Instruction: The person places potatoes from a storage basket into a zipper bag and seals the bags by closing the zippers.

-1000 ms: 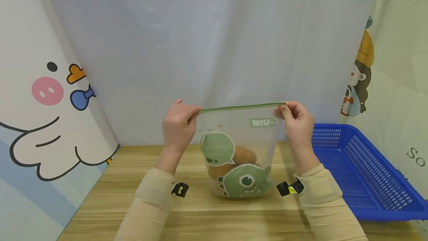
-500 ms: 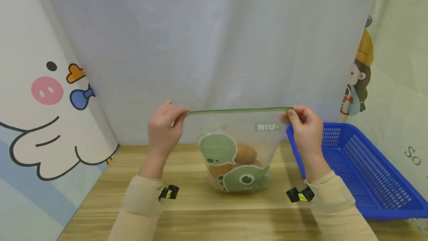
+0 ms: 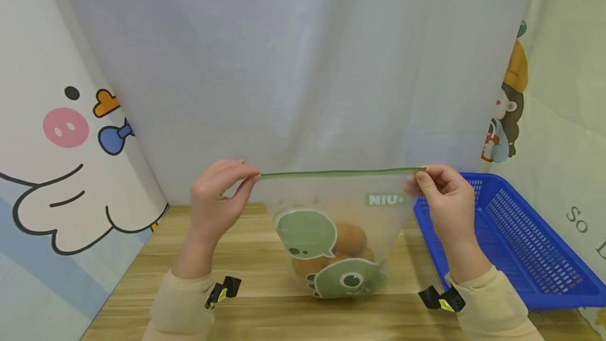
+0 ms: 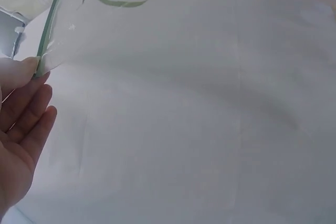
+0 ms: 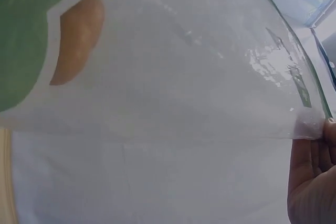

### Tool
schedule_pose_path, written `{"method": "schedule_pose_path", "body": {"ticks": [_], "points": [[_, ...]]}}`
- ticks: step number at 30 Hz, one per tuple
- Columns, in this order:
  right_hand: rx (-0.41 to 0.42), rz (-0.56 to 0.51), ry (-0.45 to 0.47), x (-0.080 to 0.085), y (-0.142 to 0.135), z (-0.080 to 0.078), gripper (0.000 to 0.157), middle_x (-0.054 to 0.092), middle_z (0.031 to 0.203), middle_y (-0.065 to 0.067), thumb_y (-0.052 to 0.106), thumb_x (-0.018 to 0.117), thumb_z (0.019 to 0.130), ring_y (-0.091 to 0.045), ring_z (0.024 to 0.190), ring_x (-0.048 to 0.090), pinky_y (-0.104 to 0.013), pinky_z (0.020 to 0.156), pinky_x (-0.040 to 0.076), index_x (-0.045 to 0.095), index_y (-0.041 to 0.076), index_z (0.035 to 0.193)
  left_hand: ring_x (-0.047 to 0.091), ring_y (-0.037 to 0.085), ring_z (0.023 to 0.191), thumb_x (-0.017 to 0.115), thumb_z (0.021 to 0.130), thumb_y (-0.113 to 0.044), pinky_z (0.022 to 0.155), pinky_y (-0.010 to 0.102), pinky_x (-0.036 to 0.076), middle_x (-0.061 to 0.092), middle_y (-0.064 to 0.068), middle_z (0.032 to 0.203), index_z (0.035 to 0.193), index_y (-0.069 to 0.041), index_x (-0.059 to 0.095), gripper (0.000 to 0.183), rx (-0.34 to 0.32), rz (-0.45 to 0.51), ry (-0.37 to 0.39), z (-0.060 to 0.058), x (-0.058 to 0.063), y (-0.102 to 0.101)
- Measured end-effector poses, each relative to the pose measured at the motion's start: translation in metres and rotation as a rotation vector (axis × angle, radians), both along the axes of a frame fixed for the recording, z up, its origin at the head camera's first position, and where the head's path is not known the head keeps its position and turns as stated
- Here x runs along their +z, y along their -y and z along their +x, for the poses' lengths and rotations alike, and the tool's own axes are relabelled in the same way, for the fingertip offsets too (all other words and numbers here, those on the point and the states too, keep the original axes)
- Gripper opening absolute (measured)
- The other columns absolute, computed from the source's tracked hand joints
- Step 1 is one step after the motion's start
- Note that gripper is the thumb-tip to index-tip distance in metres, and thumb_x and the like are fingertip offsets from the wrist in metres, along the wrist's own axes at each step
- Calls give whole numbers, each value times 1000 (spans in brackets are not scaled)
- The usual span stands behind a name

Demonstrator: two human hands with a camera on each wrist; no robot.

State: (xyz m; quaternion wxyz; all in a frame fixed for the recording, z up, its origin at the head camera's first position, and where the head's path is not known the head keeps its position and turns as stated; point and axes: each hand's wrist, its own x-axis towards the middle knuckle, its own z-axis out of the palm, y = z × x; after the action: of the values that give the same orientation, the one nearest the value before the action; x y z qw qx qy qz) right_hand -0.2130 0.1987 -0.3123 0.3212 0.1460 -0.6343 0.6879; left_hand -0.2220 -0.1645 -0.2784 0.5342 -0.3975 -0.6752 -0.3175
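A translucent zip bag (image 3: 338, 209) with a green top strip, green cartoon prints and a "NIU+" label hangs between my hands. Several brown rounded items (image 3: 350, 239) show through its lower part; their kind is unclear. My left hand (image 3: 215, 201) pinches the strip's left end between thumb and index finger. In the left wrist view the other fingers of that left hand (image 4: 23, 124) lie loosely bent behind. At the opposite end, my right hand (image 3: 450, 204) pinches the top corner. The strip is drawn nearly straight. In the right wrist view, a brown item (image 5: 79, 40) shows through the bag.
A blue perforated plastic basket (image 3: 521, 241) stands at the right, beside my right forearm. Beneath the bag is a wood-grain table (image 3: 265, 309). A pale curtain (image 3: 303, 67) hangs behind, with printed cartoon cloths (image 3: 42, 183) at the sides.
My hands have moved apart, pulling the top strip wider across. Both hands and the bag now sit lower in the head view. The same corners stay pinched.
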Motion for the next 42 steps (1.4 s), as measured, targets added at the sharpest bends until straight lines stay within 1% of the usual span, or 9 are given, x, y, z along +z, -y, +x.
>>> {"method": "schedule_pose_path", "body": {"ticks": [3,7,10,13,18,24,32,39,42], "points": [[26,-28,-16,1,0,2,10,71,77,-2,-2,60,96,-10,65,69,-20,66,59,68,-3,90,68,34,79,76,75,9,94,31,53,73,13,81,88,0,78,16,2,18,42,4,2,1],[44,-18,11,-2,0,-4,10,70,77,-1,1,61,96,-9,65,68,-20,65,58,66,-9,94,68,33,80,77,75,11,92,30,53,73,12,82,89,0,78,18,23,8,94,1,0,3],[27,38,74,-8,1,-13,15,69,78,3,5,62,97,-8,67,66,-19,64,58,64,-10,98,68,30,78,78,74,11,82,32,55,73,11,82,89,-1,78,19,43,-6,129,-9,-7,4],[-14,109,132,-14,1,-24,18,68,78,8,9,63,98,-6,69,65,-18,64,57,64,-9,100,67,28,76,79,75,10,74,37,55,74,10,82,89,-1,78,18,89,-33,157,-22,-16,4],[-58,170,182,-20,2,-45,23,66,78,14,14,64,98,-3,69,64,-17,65,56,64,-8,104,68,29,78,80,79,4,72,44,56,74,11,84,91,-1,78,13,188,-57,219,-41,-25,1],[-70,189,253,-25,4,-71,27,65,76,15,14,64,98,-2,67,61,-18,64,57,63,-10,108,68,31,80,78,83,-1,75,47,56,74,13,86,91,-1,78,8,280,-66,342,-65,-33,-5],[-75,183,391,-41,7,-103,29,67,82,6,13,62,99,1,67,59,-16,64,56,62,-11,114,68,32,84,75,85,0,79,46,55,74,14,88,91,0,77,7,350,-39,485,-99,-54,-14],[-79,175,460,-51,12,-125,30,65,98,-13,8,58,99,3,66,57,-13,64,54,59,-12,122,67,33,86,73,85,0,83,47,54,74,14,89,93,0,77,9,409,10,536,-115,-66,-22],[-97,192,485,-56,14,-133,30,65,102,-16,8,58,99,1,68,55,-13,63,52,59,-11,122,68,33,88,72,86,-1,83,46,54,74,14,91,95,1,77,10,429,14,590,-118,-67,-24]]}}
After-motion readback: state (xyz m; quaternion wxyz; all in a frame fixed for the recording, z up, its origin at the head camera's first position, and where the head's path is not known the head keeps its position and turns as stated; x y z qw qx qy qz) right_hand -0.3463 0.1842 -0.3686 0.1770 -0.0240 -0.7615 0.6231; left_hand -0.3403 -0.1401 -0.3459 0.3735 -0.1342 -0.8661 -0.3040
